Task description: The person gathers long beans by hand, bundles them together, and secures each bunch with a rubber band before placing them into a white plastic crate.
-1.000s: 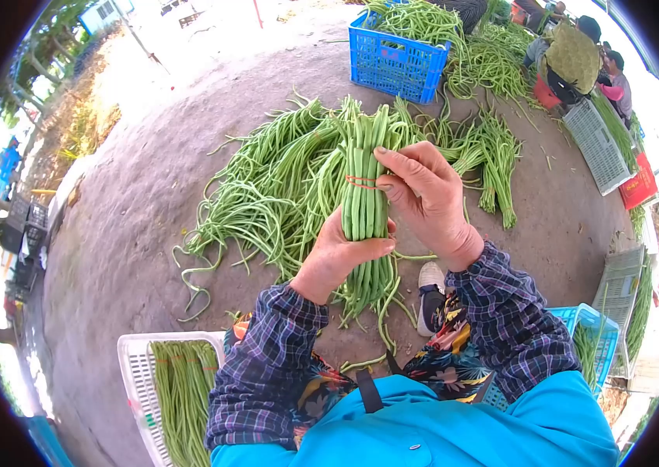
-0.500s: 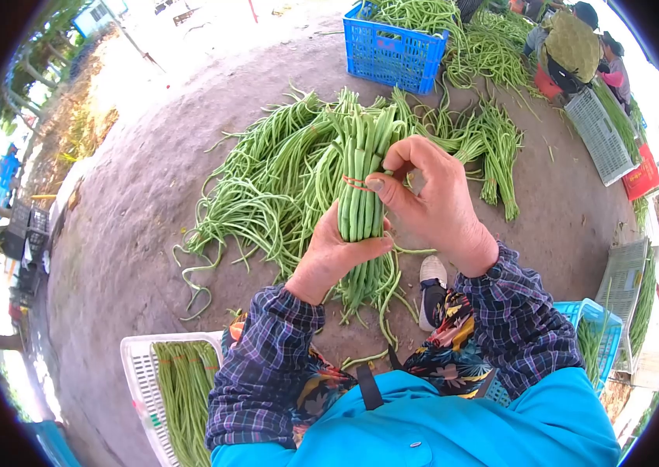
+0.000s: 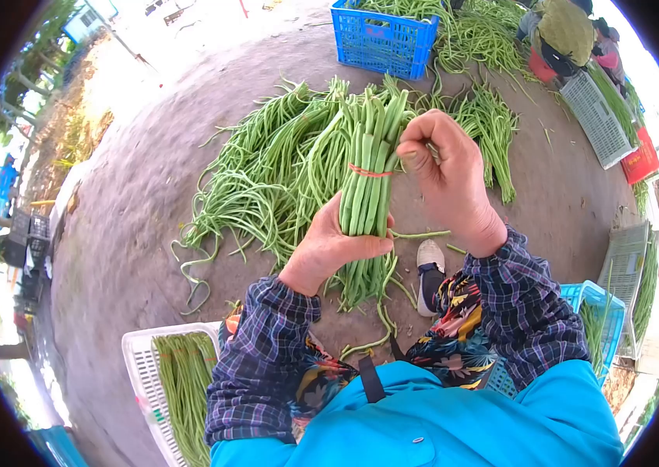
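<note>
My left hand (image 3: 337,247) is wrapped round the lower part of a bundle of long green beans (image 3: 369,206), keeping it upright with the stem ends on top. A red rubber band (image 3: 370,171) circles the bundle above my left thumb and lies snug against the beans. Just right of the bundle, my right hand (image 3: 450,179) is curled with thumb and forefinger close together near the band. Whether anything is pinched there I cannot make out. Behind the bundle, a heap of loose long beans (image 3: 267,175) spreads over the ground.
At lower left, a white crate (image 3: 136,350) holds banded long beans. A blue crate (image 3: 384,48) of beans stands at the back. Grey crates (image 3: 595,117) and a light-blue basket (image 3: 613,323) line the right side. People (image 3: 567,35) are at the back right.
My right thumb and forefinger have come away from the band, and that hand has moved up and to the right. The bundle now leans slightly right, still in my left hand.
</note>
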`<move>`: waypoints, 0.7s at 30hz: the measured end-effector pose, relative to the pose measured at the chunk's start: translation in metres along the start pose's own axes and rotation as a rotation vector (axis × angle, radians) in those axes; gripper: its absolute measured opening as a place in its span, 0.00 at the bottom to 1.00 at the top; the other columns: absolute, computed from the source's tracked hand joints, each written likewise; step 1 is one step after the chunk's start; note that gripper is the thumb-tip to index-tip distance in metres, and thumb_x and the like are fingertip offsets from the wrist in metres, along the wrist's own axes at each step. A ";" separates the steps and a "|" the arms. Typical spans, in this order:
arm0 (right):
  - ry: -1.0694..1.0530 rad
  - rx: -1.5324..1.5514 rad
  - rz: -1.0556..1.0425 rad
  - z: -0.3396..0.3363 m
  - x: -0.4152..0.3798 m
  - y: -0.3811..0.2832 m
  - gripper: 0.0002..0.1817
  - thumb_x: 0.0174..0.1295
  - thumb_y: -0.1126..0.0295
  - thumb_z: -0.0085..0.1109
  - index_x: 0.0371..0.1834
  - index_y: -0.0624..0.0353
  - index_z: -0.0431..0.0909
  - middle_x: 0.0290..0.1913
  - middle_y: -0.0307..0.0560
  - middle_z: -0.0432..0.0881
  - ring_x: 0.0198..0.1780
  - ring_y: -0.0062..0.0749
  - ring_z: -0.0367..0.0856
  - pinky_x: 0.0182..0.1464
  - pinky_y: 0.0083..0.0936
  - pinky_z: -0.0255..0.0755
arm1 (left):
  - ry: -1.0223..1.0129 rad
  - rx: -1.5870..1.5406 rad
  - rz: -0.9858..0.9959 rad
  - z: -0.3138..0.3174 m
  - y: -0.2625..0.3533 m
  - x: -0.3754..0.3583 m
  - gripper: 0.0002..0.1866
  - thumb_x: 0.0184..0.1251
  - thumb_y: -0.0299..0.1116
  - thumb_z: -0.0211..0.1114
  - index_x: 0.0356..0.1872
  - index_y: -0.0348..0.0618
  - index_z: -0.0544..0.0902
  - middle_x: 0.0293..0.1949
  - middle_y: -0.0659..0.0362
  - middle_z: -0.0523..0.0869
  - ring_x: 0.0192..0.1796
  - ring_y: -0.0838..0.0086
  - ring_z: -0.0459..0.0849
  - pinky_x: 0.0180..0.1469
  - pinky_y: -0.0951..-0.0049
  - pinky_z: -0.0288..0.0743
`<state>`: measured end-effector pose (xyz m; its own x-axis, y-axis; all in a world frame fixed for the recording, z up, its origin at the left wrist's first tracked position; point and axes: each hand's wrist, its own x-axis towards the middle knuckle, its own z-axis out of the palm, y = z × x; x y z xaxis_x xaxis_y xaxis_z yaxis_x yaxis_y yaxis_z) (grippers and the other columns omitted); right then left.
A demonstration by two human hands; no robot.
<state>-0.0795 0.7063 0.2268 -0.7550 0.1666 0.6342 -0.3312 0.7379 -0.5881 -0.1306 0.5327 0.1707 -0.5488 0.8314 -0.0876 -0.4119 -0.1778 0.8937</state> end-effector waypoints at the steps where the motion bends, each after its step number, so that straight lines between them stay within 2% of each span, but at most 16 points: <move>1: 0.004 -0.005 0.001 0.000 -0.002 0.000 0.07 0.56 0.75 0.61 0.32 0.61 0.71 0.30 0.46 0.75 0.34 0.41 0.76 0.35 0.30 0.70 | -0.006 0.001 -0.001 0.000 -0.001 0.000 0.23 0.44 0.22 0.72 0.45 0.39 0.76 0.39 0.60 0.82 0.40 0.74 0.82 0.45 0.73 0.77; 3: 0.000 0.177 0.127 0.002 -0.004 0.001 0.08 0.56 0.74 0.62 0.32 0.61 0.71 0.30 0.46 0.75 0.34 0.39 0.76 0.36 0.29 0.70 | -0.010 0.010 0.014 0.000 -0.005 0.000 0.24 0.44 0.22 0.71 0.46 0.39 0.75 0.39 0.59 0.82 0.40 0.74 0.82 0.45 0.73 0.77; 4: -0.005 0.076 0.026 -0.002 -0.001 0.000 0.08 0.56 0.73 0.63 0.33 0.60 0.73 0.31 0.45 0.75 0.35 0.38 0.75 0.37 0.29 0.70 | -0.011 0.010 0.013 0.001 -0.006 -0.001 0.24 0.44 0.22 0.71 0.46 0.39 0.75 0.39 0.59 0.82 0.40 0.74 0.82 0.45 0.73 0.77; 5: -0.003 0.076 0.026 -0.004 -0.002 -0.003 0.08 0.56 0.73 0.63 0.33 0.60 0.73 0.31 0.45 0.75 0.35 0.38 0.75 0.37 0.29 0.70 | 0.007 0.016 -0.001 0.000 -0.008 -0.001 0.24 0.45 0.22 0.71 0.47 0.39 0.75 0.39 0.60 0.82 0.40 0.74 0.82 0.45 0.73 0.77; 7: 0.081 -0.054 -0.135 -0.007 -0.002 -0.006 0.10 0.52 0.70 0.66 0.36 0.58 0.77 0.32 0.43 0.74 0.35 0.37 0.74 0.37 0.29 0.69 | 0.021 0.026 -0.011 0.002 -0.007 -0.003 0.25 0.45 0.22 0.71 0.48 0.39 0.74 0.39 0.60 0.82 0.40 0.75 0.82 0.44 0.73 0.77; 13: 0.038 -0.360 -0.294 -0.002 -0.010 -0.001 0.18 0.42 0.65 0.70 0.39 0.54 0.81 0.36 0.40 0.71 0.39 0.37 0.72 0.41 0.33 0.68 | 0.076 0.112 0.038 0.001 -0.005 -0.008 0.26 0.50 0.22 0.70 0.52 0.39 0.71 0.40 0.60 0.81 0.42 0.78 0.80 0.46 0.74 0.77; 17: 0.032 -0.399 -0.303 0.004 -0.008 -0.005 0.16 0.42 0.65 0.70 0.37 0.54 0.81 0.40 0.41 0.71 0.42 0.39 0.71 0.45 0.36 0.67 | 0.108 0.154 0.065 -0.003 -0.012 -0.005 0.25 0.48 0.23 0.71 0.50 0.39 0.73 0.40 0.60 0.82 0.41 0.78 0.81 0.44 0.76 0.76; 20: 0.043 -0.339 -0.273 0.002 -0.007 -0.005 0.12 0.46 0.68 0.68 0.34 0.55 0.79 0.41 0.44 0.72 0.45 0.41 0.71 0.47 0.37 0.67 | 0.094 0.173 0.080 -0.002 -0.012 -0.002 0.25 0.48 0.23 0.72 0.50 0.39 0.73 0.40 0.60 0.81 0.41 0.78 0.81 0.44 0.76 0.77; 21: 0.018 -0.228 -0.222 0.003 -0.008 -0.003 0.10 0.48 0.70 0.67 0.33 0.57 0.77 0.42 0.45 0.72 0.45 0.42 0.71 0.48 0.36 0.67 | 0.076 0.157 0.084 -0.002 -0.011 -0.003 0.25 0.48 0.23 0.72 0.50 0.39 0.73 0.40 0.60 0.81 0.41 0.78 0.81 0.44 0.76 0.77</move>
<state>-0.0739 0.7009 0.2220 -0.6675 -0.0051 0.7446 -0.3502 0.8846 -0.3080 -0.1261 0.5316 0.1602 -0.6325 0.7737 -0.0371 -0.2471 -0.1562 0.9563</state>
